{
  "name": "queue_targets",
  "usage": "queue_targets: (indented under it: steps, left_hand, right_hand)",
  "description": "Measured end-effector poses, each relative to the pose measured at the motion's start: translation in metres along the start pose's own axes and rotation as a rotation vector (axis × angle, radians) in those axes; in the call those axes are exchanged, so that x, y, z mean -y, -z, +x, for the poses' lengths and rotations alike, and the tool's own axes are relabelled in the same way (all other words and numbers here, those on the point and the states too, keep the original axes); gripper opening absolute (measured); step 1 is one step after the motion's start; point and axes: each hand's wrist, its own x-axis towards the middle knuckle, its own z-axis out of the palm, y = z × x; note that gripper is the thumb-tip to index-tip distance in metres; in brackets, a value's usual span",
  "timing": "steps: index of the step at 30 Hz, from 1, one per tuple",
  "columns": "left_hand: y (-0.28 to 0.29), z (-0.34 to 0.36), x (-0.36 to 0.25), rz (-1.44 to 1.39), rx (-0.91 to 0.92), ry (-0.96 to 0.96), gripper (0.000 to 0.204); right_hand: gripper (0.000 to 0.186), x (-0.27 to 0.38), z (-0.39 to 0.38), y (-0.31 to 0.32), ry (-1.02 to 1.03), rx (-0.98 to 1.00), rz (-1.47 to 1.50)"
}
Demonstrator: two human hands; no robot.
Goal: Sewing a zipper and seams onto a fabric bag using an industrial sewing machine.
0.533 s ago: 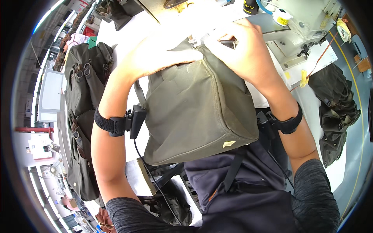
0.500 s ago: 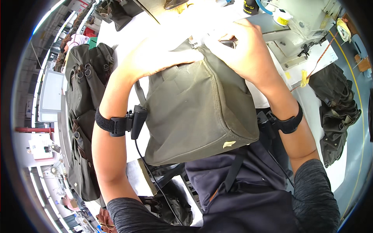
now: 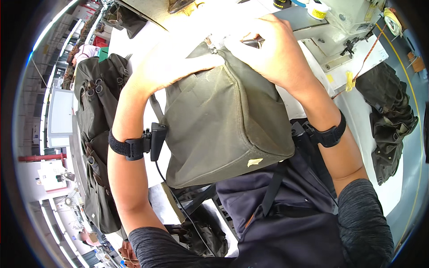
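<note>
An olive-green fabric bag [image 3: 210, 120] stands tilted in front of me, with a stitched seam along its side and a small pale-yellow mark near its bottom edge. My left hand [image 3: 163, 64] grips its upper left part, thumb laid across the fabric. Over the upper right, my right hand [image 3: 268, 56] is closed around a small dark-handled tool [image 3: 254, 43], whose working end is hidden. Between the two hands, a shiny metal fitting [image 3: 210, 43] shows at the bag's top. Strong glare washes out the fingertips of both hands.
More olive-green bags lie in a pile [image 3: 96, 116] on the left and another pile [image 3: 386, 120] on the right. A pale machine [image 3: 353, 27] occupies the back right, near a white spool [image 3: 318, 10]. A black cable [image 3: 181, 207] runs from my left wrist strap.
The bag and both hands have shifted slightly left and upward in the picture. My grip on the bag and on the dark-handled tool looks the same.
</note>
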Motion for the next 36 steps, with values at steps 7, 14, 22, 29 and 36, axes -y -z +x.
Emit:
queue_targets:
  steps: [7,14,22,29,36]
  left_hand:
    - [0.005,0.001,-0.001,0.077,0.08,0.02,0.081]
    - [0.009,0.006,-0.01,-0.18,0.125,0.158,0.086]
    - [0.015,0.01,-0.014,-0.222,0.19,0.163,0.087]
    - [0.015,0.012,-0.017,-0.209,0.17,0.086,0.079]
    - [0.019,0.017,-0.018,-0.196,0.215,0.062,0.068]
  right_hand:
    - [0.017,0.0,0.003,0.001,-0.035,0.033,0.047]
    - [0.019,0.003,0.0,0.005,0.002,-0.019,-0.057]
    - [0.023,0.005,0.001,0.004,-0.075,0.053,-0.034]
    - [0.023,0.004,-0.001,0.003,-0.084,0.045,-0.024]
    - [0.025,0.004,0.0,0.003,-0.085,0.045,-0.028]
